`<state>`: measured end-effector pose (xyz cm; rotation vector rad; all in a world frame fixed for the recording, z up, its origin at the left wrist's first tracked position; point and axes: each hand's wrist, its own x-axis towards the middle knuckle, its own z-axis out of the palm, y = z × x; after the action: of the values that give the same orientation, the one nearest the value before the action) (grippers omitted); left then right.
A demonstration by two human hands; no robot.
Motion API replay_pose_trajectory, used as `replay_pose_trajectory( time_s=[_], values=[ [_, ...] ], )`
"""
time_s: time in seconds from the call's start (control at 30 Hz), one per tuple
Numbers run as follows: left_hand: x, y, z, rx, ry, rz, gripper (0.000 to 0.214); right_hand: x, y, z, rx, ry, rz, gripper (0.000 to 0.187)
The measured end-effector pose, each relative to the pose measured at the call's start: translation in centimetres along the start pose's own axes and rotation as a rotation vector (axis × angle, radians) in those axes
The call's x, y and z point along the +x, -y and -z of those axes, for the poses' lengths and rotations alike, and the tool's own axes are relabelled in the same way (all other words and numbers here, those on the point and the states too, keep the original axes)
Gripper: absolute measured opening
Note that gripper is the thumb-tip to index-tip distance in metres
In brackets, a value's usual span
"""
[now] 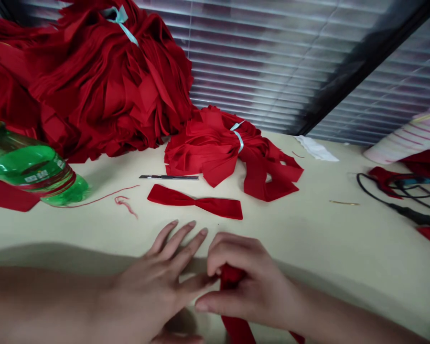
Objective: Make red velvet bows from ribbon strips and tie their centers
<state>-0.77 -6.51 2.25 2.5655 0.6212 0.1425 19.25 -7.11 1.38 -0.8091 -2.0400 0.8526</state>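
My right hand (247, 282) is curled around a strip of red fabric (236, 327) at the table's near edge, fingers folded over its top. My left hand (157, 282) lies beside it with fingers stretched flat on the table, its thumb touching the same red strip. Just beyond both hands lies a finished red bow-shaped piece (195, 201), flat on the cream table (308, 239).
A tied bundle of red pieces (232, 148) and a large heap of red fabric (89, 81) sit at the back. A green plastic bottle (32, 169) lies at left. A metal blade tool (168, 177), loose red thread (127, 204), black cables (397, 200) and a cone spool (404, 141) surround them.
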Motion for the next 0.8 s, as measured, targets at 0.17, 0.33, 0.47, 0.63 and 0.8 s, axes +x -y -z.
replay_pose_trajectory(
  time_s=[0.17,0.33,0.47,0.63,0.8],
  values=[
    [0.4,0.0,0.3,-0.260,-0.260,0.036,0.083,0.6,1.2,0.7,0.143,-0.132,-0.271,0.036],
    [0.3,0.0,-1.0,-0.582,-0.429,0.187,0.069,0.3,0.5,0.3,0.194,-0.201,-0.390,0.038],
    [0.6,0.2,-1.4,-0.828,-0.460,0.316,0.037,0.1,0.8,0.0,0.253,-0.211,-0.363,0.043],
    [1.0,0.8,0.8,-1.107,-0.507,0.462,0.035,0.4,0.6,1.2,0.340,-0.267,-0.431,0.048],
    [0.5,0.6,5.7,-1.403,-0.575,0.617,0.019,0.7,-0.2,4.0,0.395,-0.171,-0.511,0.045]
  ],
)
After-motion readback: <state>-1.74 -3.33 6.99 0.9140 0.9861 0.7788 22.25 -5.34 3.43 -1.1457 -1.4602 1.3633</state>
